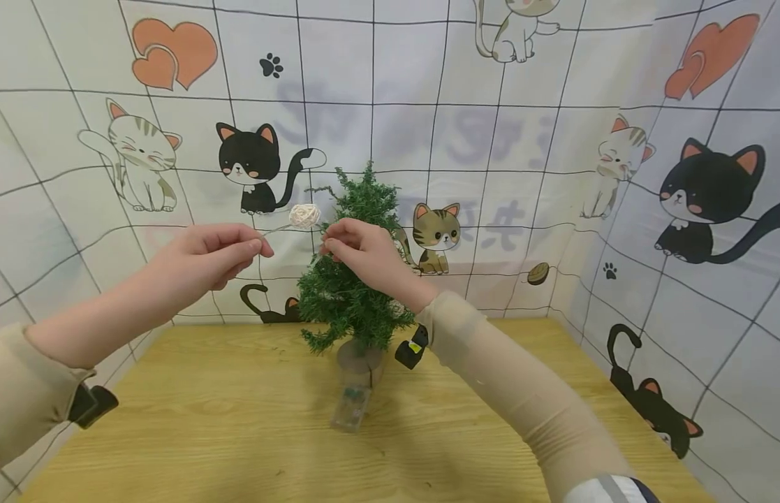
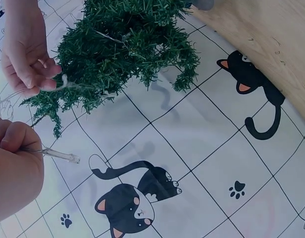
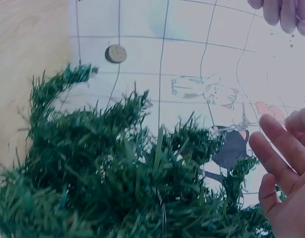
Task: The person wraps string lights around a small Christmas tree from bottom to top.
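Note:
A small artificial Christmas tree (image 1: 355,279) with green needles stands on the table. My left hand (image 1: 216,255), left of the tree, pinches a thin light-string wire between thumb and fingers. From that hand a small clear LED bulb (image 2: 65,156) sticks out in the left wrist view. A white woven ball (image 1: 304,216) is on the string between my hands. My right hand (image 1: 364,251), in front of the tree's upper part, pinches the thin wire (image 3: 241,125) by thumb and forefinger, its other fingers loosely bent in the right wrist view.
A clear battery box (image 1: 350,409) lies in front of the tree's round base (image 1: 359,358) on the wooden table (image 1: 226,412). Behind hangs a gridded cloth (image 1: 490,140) printed with cats. Black wrist devices sit on both sleeves.

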Demonstrator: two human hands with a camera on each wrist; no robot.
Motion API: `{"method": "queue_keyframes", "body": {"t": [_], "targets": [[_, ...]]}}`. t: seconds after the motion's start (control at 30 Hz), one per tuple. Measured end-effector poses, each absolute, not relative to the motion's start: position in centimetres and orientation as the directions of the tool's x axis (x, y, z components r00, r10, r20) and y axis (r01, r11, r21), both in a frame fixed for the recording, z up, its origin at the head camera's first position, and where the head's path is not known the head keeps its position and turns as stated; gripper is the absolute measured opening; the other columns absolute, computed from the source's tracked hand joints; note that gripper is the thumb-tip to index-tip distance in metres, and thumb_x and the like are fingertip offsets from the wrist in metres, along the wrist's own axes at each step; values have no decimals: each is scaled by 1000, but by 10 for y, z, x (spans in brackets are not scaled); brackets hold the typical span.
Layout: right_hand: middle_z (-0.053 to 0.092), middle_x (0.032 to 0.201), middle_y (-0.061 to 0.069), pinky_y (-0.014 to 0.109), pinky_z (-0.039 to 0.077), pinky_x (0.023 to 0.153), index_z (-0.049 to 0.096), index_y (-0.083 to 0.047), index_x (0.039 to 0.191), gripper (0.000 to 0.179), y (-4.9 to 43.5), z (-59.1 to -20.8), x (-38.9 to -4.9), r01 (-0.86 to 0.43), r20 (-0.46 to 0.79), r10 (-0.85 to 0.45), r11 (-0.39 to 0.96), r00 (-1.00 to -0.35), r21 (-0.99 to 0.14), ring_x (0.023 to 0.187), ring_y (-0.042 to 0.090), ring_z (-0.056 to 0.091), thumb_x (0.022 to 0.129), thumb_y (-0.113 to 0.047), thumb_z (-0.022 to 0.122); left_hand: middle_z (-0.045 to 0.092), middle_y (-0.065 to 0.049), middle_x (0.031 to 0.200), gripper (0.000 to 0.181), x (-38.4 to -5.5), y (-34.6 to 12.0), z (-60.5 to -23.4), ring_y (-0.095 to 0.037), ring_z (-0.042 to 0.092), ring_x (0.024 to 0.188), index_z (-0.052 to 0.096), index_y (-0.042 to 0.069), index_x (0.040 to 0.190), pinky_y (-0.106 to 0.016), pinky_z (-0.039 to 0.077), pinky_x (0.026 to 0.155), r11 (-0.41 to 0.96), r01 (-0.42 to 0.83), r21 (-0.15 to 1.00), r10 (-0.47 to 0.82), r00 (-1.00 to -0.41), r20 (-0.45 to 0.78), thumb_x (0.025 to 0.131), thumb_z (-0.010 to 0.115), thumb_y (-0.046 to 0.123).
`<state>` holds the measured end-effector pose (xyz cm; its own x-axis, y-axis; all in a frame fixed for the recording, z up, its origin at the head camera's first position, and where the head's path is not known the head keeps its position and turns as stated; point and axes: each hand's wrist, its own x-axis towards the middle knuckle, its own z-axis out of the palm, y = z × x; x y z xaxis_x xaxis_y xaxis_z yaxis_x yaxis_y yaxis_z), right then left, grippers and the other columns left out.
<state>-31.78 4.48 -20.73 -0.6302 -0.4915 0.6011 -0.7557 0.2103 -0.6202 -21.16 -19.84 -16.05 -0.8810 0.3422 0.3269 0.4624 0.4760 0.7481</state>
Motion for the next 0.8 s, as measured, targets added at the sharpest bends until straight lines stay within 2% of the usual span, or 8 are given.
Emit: {"method": "queue_keyframes", "body": {"t": [0.17,0.33,0.4,0.47,0.57,0.67,0.7,0.8], "targets": [[71,99,7,29,50,75,65,-4,112,18,45,-206,-318,-748,606,-464,226,-646,-624,87,21,67,98,-14,58,40,0,67,31,-210,-199,-160,-18,34,57,64,6,114,-32,33,54,525,448,723,329,-891,314,102,50,31],[71,96,2,29,50,75,67,-5,107,16,57,-207,-317,-762,629,-440,261,-640,-593,85,15,66,97,-16,61,40,-1,69,29,-208,-200,-151,-19,33,57,66,9,113,-33,32,51,577,464,672,307,-886,348,102,51,32],[70,93,-2,29,48,68,68,-7,105,14,66,-208,-316,-769,639,-430,315,-638,-556,74,13,62,97,-17,62,46,-1,72,29,-208,-198,-147,-19,37,62,68,12,112,-33,33,53,606,473,640,300,-881,367,101,52,33],[68,90,-3,30,44,62,69,-8,104,14,74,-209,-314,-776,646,-431,361,-630,-516,66,13,57,96,-17,62,57,2,80,27,-208,-195,-143,-18,43,70,70,15,111,-31,35,59,649,482,588,304,-874,380,101,53,33],[66,90,-2,31,40,58,70,-9,104,14,84,-211,-315,-785,650,-444,412,-616,-462,63,17,51,97,-17,62,60,0,78,22,-209,-187,-137,-18,44,68,73,19,106,-31,35,59,718,507,477,335,-853,401,100,56,31],[66,90,-2,31,41,60,70,-9,104,13,92,-213,-317,-782,659,-431,436,-616,-446,68,19,53,97,-17,62,58,0,70,17,-214,-177,-129,-17,41,58,74,18,101,-31,34,56,750,573,331,404,-793,457,99,58,25],[66,89,-2,31,41,60,70,-10,103,13,95,-213,-318,-777,662,-420,442,-620,-448,68,19,53,97,-17,62,55,0,67,16,-216,-174,-126,-16,40,56,73,17,99,-31,34,55,753,603,264,438,-759,482,98,58,23],[65,87,-2,31,42,60,70,-11,102,11,103,-215,-321,-757,660,-388,453,-643,-471,69,17,54,96,-17,62,58,4,73,14,-226,-160,-116,-14,45,60,72,15,94,-30,38,59,734,678,40,546,-624,559,96,59,14]]}}
